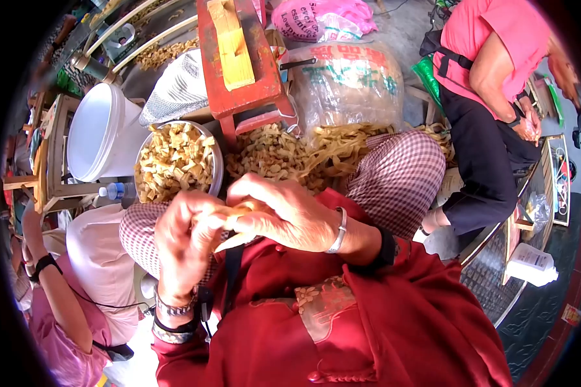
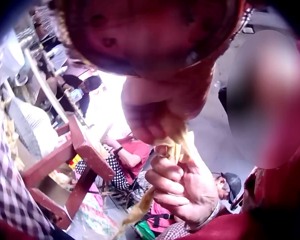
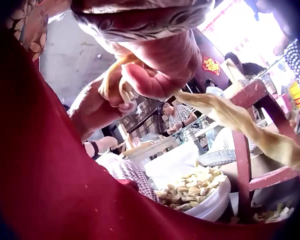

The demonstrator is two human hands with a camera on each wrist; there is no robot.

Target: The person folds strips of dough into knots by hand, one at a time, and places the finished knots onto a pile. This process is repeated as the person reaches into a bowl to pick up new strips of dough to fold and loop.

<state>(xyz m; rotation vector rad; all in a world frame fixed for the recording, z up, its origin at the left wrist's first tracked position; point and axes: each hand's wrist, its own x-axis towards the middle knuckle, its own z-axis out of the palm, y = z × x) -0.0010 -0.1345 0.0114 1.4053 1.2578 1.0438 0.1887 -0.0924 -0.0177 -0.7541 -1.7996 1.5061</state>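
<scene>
Apparently mid-fold: both hands work one pale strip (image 3: 230, 116) above the lap.

The left hand (image 1: 190, 235) rises from below with its fingers bent, while the right hand (image 1: 294, 216) reaches across nearly level, knuckles uppermost, so that the fingertips meet in front of the red jacket (image 1: 271, 322). Each hand pinches the strip between thumb and fingers; a loop of it shows at the fingertips, and a long tail hangs free from the right hand. The step looks like folding or knotting; the next move probably calls for a firm pinch on both sides while the loop is drawn snug, without tearing it. Just beyond stand a bucket (image 3: 215, 204) of short pieces (image 1: 174, 158) and, beside it, loose strips (image 1: 342, 145).
</scene>
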